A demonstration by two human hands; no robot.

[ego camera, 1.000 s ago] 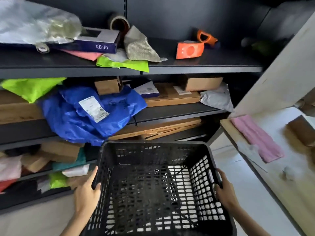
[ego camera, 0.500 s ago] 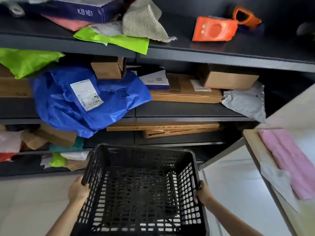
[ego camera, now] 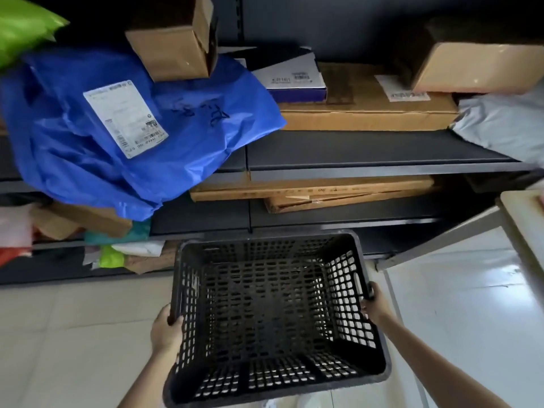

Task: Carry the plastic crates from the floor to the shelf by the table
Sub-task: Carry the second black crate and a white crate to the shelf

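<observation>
An empty black plastic crate [ego camera: 273, 313] with perforated walls hangs above the pale tiled floor, low in front of the dark metal shelf [ego camera: 353, 154]. My left hand [ego camera: 166, 331] grips the crate's left rim. On the opposite side, my right hand [ego camera: 375, 304] holds the right rim, fingers curled over the edge. The crate's far edge sits close to the shelf's lowest tiers.
The shelf tiers hold a blue plastic bag [ego camera: 123, 134] with a label, cardboard boxes [ego camera: 365, 107], flat cartons [ego camera: 318, 192] and a grey mailer [ego camera: 506, 128]. A table corner [ego camera: 524, 210] and its metal leg [ego camera: 441, 240] stand at right. Pale floor tiles [ego camera: 73, 334] lie below.
The crate has come down from mid-shelf height to the lowest tiers, with both hands still on its rims. The view has dropped, so the top shelf is out of frame.
</observation>
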